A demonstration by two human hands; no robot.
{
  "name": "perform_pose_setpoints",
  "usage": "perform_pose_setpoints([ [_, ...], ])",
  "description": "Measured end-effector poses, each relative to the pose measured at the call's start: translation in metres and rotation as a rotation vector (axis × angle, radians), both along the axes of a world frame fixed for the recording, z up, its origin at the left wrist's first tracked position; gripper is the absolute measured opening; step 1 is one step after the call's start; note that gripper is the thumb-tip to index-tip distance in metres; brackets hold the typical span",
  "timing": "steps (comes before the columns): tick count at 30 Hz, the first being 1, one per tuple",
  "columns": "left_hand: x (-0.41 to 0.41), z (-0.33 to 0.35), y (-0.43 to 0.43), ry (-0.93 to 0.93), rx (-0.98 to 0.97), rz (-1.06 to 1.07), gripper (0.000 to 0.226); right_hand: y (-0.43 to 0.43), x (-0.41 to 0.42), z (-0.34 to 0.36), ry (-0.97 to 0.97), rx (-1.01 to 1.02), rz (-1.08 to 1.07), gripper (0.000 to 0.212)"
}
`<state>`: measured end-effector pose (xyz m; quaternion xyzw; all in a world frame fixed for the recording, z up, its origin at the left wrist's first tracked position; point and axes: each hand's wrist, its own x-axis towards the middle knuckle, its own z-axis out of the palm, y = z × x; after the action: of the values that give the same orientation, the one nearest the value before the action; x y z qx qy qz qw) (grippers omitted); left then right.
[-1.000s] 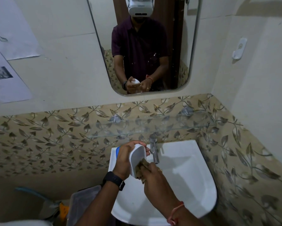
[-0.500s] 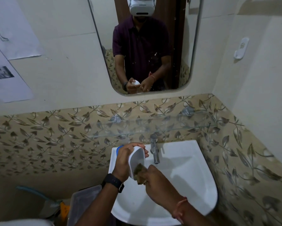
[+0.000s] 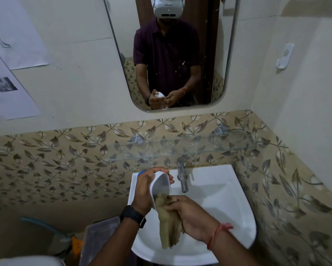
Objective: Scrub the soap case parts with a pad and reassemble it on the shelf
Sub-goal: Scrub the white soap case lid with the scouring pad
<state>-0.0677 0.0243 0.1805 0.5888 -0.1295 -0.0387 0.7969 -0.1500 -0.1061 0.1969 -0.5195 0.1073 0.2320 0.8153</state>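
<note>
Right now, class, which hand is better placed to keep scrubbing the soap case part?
Right: the right hand holds the pad against the soap case part, which the left hand grips.

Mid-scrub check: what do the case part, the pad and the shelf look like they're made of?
Case part: smooth white, glossy, thin-walled, likely plastic. Pad: tan, limp, frayed edge, probably worn fibre or cloth. Shelf: clear, tiles show through, likely glass on metal brackets.

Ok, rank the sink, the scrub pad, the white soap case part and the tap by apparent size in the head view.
1. sink
2. scrub pad and white soap case part: too alike to rank
3. tap
</note>
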Motion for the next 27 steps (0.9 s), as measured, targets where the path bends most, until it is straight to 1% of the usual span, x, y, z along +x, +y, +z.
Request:
perform_pose_setpoints([
  [1,-0.002,0.001,-0.002,0.020,-0.010,-0.013,0.048,-0.005,0.001,0.004,0.034,0.161,-0.011,0.028],
  [2,-0.004,0.003,-0.004,0.043,-0.018,-0.025,0.046,-0.009,0.003,0.008,0.040,0.277,-0.017,0.031],
  [3,-0.006,0.003,-0.006,0.063,-0.023,-0.026,0.046,-0.010,0.005,0.012,0.027,0.344,-0.021,0.034],
  [4,-0.007,0.003,-0.007,0.088,-0.031,-0.021,0.047,-0.009,0.005,0.015,0.009,0.374,-0.021,0.035],
  [6,-0.007,0.003,-0.007,0.131,-0.059,-0.028,0.048,-0.003,0.004,0.016,-0.028,0.311,-0.026,0.030],
  [8,-0.003,0.004,-0.005,0.113,-0.033,-0.025,0.046,0.003,0.002,0.009,-0.086,0.114,-0.045,0.027],
  [10,0.002,0.005,-0.003,0.077,0.015,0.026,0.043,0.002,-0.001,0.005,-0.205,-0.150,-0.004,0.026],
  [12,0.007,0.006,-0.001,0.049,0.054,0.084,0.036,-0.005,-0.003,0.005,-0.381,-0.490,0.129,0.023],
  [14,0.011,0.005,0.000,0.012,0.110,0.108,0.027,-0.010,-0.005,-0.004,-0.565,-0.829,0.265,0.028],
  [15,0.011,0.004,-0.001,0.004,0.127,0.114,0.025,-0.011,-0.005,-0.012,-0.648,-0.974,0.300,0.027],
  [16,0.008,0.004,-0.004,0.034,0.130,0.123,0.030,-0.012,-0.005,-0.022,-0.726,-1.120,0.319,0.028],
  [18,0.004,0.001,-0.009,0.185,0.092,0.130,0.049,-0.013,-0.003,-0.035,-0.826,-1.343,0.330,0.030],
  [20,0.001,-0.001,-0.011,0.305,0.072,0.147,0.050,-0.014,0.000,-0.036,-0.925,-1.464,0.309,0.033],
  [22,0.001,0.000,-0.011,0.383,0.085,0.154,0.053,-0.016,0.004,-0.036,-1.100,-1.565,0.261,0.040],
  [24,0.003,0.005,-0.012,0.494,0.077,0.150,0.055,-0.018,0.006,-0.038,-1.218,-1.654,0.234,0.045],
  [26,0.004,0.006,-0.012,0.530,0.129,0.173,0.039,-0.017,0.014,-0.040,-1.267,-1.674,0.209,0.048],
  [27,0.004,0.007,-0.012,0.536,0.170,0.181,0.033,-0.017,0.017,-0.039,-1.269,-1.674,0.204,0.046],
])
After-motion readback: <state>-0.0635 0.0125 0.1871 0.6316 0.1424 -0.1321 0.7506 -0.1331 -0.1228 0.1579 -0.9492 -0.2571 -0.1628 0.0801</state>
